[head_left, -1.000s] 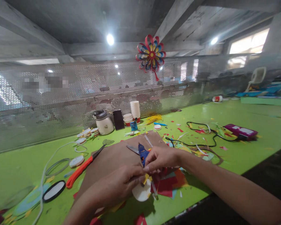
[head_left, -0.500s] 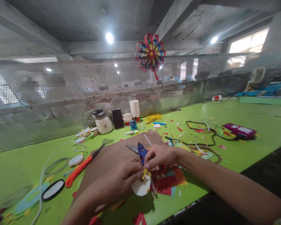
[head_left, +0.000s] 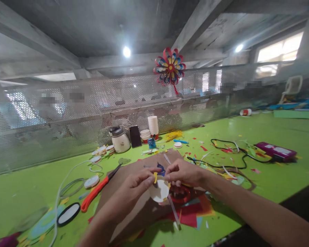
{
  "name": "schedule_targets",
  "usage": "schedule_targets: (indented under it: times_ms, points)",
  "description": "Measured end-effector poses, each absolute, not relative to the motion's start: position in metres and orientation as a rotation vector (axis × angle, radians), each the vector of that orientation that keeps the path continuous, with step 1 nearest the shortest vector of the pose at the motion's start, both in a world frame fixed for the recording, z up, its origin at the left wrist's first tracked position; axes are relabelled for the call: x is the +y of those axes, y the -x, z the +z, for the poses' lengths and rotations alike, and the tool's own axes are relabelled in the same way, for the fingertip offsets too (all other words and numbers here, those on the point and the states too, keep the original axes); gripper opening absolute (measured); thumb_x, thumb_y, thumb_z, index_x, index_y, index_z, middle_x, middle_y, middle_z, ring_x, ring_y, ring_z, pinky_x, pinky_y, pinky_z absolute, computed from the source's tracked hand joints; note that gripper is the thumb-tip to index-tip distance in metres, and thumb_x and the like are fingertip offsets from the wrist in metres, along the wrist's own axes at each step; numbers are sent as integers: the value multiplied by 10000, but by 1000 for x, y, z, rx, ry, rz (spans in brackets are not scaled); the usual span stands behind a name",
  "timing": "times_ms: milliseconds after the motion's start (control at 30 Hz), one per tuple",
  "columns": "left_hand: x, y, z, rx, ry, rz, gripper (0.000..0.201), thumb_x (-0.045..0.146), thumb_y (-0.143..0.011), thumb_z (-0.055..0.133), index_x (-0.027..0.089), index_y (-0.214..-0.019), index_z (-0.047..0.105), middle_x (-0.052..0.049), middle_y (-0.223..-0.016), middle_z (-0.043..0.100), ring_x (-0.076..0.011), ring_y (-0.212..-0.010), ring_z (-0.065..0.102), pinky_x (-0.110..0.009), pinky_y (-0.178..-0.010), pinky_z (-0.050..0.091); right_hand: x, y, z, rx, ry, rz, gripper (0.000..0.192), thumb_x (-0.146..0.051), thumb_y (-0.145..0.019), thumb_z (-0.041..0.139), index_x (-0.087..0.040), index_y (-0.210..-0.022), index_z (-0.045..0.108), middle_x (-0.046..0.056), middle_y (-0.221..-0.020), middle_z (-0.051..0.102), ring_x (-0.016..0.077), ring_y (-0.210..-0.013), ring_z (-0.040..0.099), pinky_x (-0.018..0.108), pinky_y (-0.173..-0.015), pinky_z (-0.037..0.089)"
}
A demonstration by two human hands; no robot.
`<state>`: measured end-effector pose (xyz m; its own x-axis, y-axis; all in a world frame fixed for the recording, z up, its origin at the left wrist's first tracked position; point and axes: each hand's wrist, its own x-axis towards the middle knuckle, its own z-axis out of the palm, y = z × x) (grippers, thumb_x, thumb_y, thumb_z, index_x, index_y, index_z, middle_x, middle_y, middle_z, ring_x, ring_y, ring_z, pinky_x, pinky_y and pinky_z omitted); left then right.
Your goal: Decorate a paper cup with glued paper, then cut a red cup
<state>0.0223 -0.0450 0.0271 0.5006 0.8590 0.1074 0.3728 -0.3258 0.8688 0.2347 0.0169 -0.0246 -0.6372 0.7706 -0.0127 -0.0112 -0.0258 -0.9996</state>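
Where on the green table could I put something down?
Right side, between the tipped paper cup and purple device; also left of the white cord, between mesh screen and pale-blue paper. Crowded: the middle, around the white disc, and paper scraps by the black cord.

A perforated grey metal screen (head_left: pixel 98 99) lines the far edge of a green-topped table (head_left: pixel 285 128) beneath a beamed concrete ceiling (head_left: pixel 100 27).
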Motion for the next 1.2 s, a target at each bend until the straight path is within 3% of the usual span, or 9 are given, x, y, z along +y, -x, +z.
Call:
schedule_targets:
  times_ms: [133,333,700,1033,1200]
  points:
    - [-42,-21,21,974,-1713,772,320,419,-914,529,219,-1085,711,-62,-1179,685,-223,-1092,568,-377,-1029,366,16,-233,-19,-1631,859,1685,363,-450,-606,801,-132,-642,629,-32,-469,570,62,-348,479,169,-327,376]
    - [-42,-22,13,997,-1579,757,307,455,-855,611,180,-875,747,-21,-822,695,-173,-816,559,-294,-820,415,18,-233,-19,-1600,924,1532,238,-370,-646,709,-157,-618,606,-26,-492,594,73,-376,501,179,-357,391]
    - [-43,-29,9,943,-1518,804,335,428,-878,587,145,-965,744,-58,-860,696,-163,-756,551,-299,-769,441,17,-232,-23,-1592,926,1440,244,-397,-682,662,-162,-657,601,-25,-495,592,95,-387,527,202,-371,403]
    - [-37,-27,7,923,-1528,832,289,396,-865,604,141,-914,730,-58,-833,699,-158,-746,539,-279,-716,438,14,-229,-21,-1571,882,1497,316,-452,-675,721,-163,-668,596,-30,-496,586,94,-409,533,204,-387,425]
    - [-33,-27,11,1042,-1650,809,269,385,-847,597,145,-825,717,-35,-751,669,-150,-684,522,-276,-684,427,19,-234,-23,-1633,867,1354,334,-483,-737,697,-161,-698,618,-8,-550,607,103,-445,541,236,-452,446]
